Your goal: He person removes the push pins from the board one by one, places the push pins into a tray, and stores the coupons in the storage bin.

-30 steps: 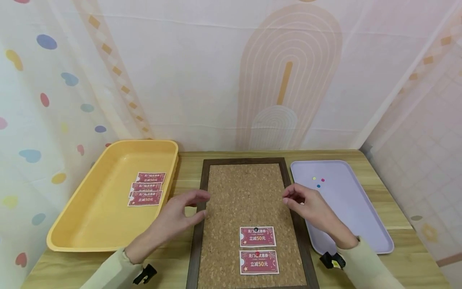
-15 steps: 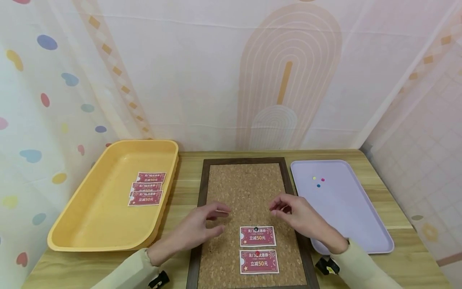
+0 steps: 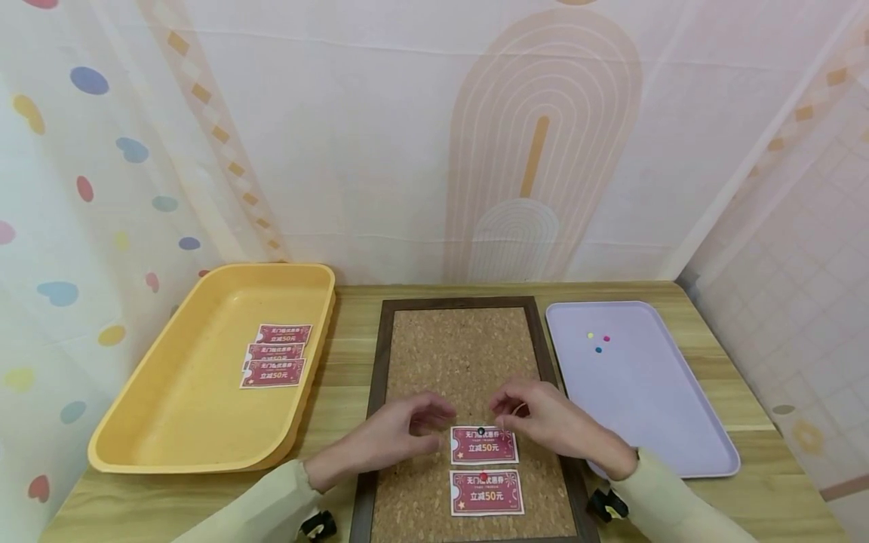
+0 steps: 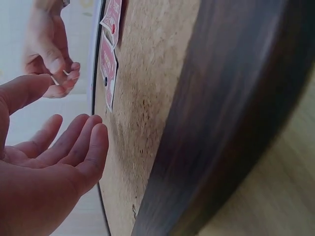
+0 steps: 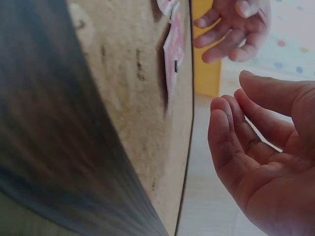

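A dark-framed cork board (image 3: 462, 354) lies in the middle, with two red-and-white paper coupons on its near half. A black pushpin (image 3: 480, 431) sits at the top of the upper coupon (image 3: 483, 451), a red pushpin (image 3: 483, 477) at the top of the lower coupon (image 3: 486, 498). My left hand (image 3: 397, 436) hovers over the board's left side, fingers relaxed and holding nothing. Above the upper coupon's right corner is my right hand (image 3: 553, 422), loosely bent, with a gap between thumb and fingertips in the right wrist view and nothing held.
To the left stands a yellow tub (image 3: 197, 422) with three overlapping coupons (image 3: 273, 372) inside. On the right lies a lilac tray (image 3: 652, 392) carrying a yellow pushpin (image 3: 590, 335), a pink pushpin (image 3: 607, 338) and a blue pushpin (image 3: 599, 350). A curtain (image 3: 380, 151) hangs behind the wooden table.
Both hands have moved inward and nearer over the board, the left hand rightward and the right hand leftward, towards the upper coupon. The coupons and pushpins have stayed put.
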A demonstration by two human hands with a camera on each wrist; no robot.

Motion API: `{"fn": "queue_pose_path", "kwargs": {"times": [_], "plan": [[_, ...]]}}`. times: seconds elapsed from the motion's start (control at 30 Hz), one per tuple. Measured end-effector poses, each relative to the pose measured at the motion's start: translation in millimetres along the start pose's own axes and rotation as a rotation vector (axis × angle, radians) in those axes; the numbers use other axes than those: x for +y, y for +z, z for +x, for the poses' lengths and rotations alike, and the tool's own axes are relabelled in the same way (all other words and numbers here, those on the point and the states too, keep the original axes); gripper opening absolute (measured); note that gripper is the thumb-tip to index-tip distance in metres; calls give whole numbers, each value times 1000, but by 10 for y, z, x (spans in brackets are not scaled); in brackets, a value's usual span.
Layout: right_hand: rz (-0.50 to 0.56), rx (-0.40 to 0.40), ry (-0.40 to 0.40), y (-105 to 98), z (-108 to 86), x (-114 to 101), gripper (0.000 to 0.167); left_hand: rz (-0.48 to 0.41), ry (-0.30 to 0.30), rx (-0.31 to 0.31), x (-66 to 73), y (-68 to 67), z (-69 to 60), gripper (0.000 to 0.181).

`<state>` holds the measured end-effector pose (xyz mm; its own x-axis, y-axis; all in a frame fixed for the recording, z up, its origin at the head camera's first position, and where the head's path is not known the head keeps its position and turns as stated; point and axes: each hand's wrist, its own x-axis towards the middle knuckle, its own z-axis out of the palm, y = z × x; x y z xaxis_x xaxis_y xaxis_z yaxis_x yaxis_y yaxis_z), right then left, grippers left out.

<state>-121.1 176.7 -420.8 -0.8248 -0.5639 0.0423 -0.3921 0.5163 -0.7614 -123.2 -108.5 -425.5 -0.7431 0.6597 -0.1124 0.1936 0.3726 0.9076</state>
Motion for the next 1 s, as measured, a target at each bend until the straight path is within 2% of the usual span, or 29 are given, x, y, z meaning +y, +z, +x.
{"fn": "queue_pose_path", "kwargs": {"times": [0.17,0.3,0.47,0.73,1.0], "plan": [[1,-42,-15,33,37,21,12,-16,-35,-5,-6,19,68,43],[11,-70,-1,50,82,22,10,14,-38,-5,-15,33,120,41],[2,-116,26,80,142,14,7,104,-27,13,-39,62,180,36],[-90,-150,53,105,200,17,4,355,40,25,-64,102,253,24],[-143,-165,55,123,228,50,5,407,15,18,-21,123,288,24]]}}
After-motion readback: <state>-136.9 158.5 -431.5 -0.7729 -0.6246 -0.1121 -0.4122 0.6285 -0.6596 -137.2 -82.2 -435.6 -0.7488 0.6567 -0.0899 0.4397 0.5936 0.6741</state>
